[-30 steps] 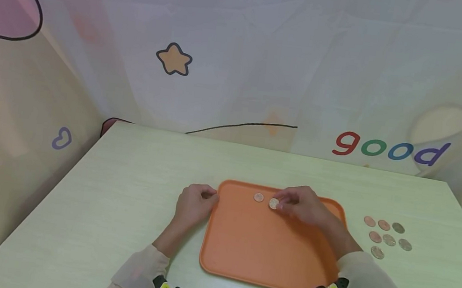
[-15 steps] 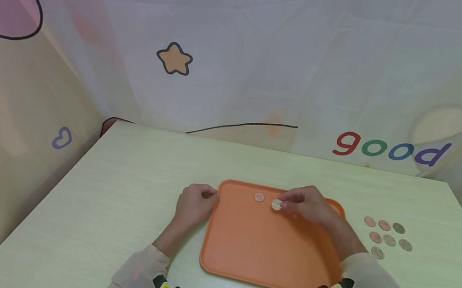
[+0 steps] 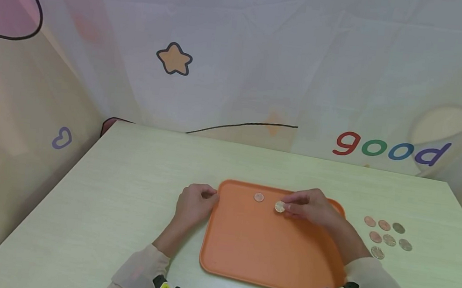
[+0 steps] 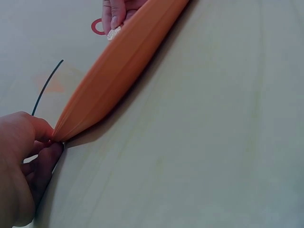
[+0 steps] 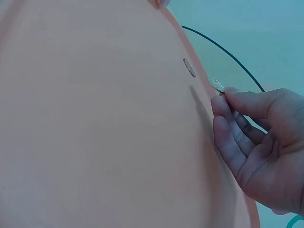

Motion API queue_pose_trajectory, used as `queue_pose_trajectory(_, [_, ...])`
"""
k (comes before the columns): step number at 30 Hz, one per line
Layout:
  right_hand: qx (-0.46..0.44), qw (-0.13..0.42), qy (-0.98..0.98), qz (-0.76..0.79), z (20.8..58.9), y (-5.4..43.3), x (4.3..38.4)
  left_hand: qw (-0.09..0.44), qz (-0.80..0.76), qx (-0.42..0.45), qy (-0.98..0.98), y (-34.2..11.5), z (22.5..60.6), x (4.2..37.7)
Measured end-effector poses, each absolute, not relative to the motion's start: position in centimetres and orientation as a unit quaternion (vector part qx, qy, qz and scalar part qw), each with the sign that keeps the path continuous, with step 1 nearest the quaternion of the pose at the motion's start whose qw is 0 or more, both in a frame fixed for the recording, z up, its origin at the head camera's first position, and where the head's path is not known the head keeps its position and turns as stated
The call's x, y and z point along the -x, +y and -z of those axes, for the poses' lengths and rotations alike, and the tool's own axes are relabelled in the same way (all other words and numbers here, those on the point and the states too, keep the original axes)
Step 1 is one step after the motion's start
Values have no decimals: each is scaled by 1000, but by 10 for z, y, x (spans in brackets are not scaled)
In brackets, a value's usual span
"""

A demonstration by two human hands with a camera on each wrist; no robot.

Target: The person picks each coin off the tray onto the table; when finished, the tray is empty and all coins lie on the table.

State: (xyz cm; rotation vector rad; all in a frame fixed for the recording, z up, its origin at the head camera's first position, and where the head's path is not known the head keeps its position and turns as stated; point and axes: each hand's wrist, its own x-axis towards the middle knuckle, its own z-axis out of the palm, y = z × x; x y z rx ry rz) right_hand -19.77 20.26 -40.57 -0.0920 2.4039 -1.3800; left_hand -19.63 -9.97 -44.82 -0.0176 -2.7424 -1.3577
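Observation:
An orange tray (image 3: 261,255) lies on the table. At its upper left corner my left hand (image 3: 194,208) pinches the rim between thumb and fingers, as the left wrist view also shows. My right hand (image 3: 310,208) is over the tray's upper right part. Between its thumb and fingertips it holds a silvery coin (image 5: 216,84) by the edge, raised above the tray. A smaller pinkish coin (image 3: 258,197) lies flat on the tray near the far rim, left of the held one.
To the right of the tray, several coins (image 3: 389,240), coppery and silvery, lie in loose rows on the pale table (image 3: 126,175). A printed cloth backdrop (image 3: 239,60) rises behind the table's far edge.
My right hand has shifted slightly right and toward me, carrying the silvery coin away from the coin on the tray. The left hand keeps its place.

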Motion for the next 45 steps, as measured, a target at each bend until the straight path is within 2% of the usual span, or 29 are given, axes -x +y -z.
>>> queue_pose_trajectory(15, [29,191,827,528,407,218,197,42,447,7,-894,-100,447,196])
queue_pose_trajectory(28, [65,178,828,527,405,234,193,43,453,13,-890,-100,448,197])
queue_pose_trajectory(45, [59,156,845,508,393,242,184,39,453,11,-891,-100,449,196])
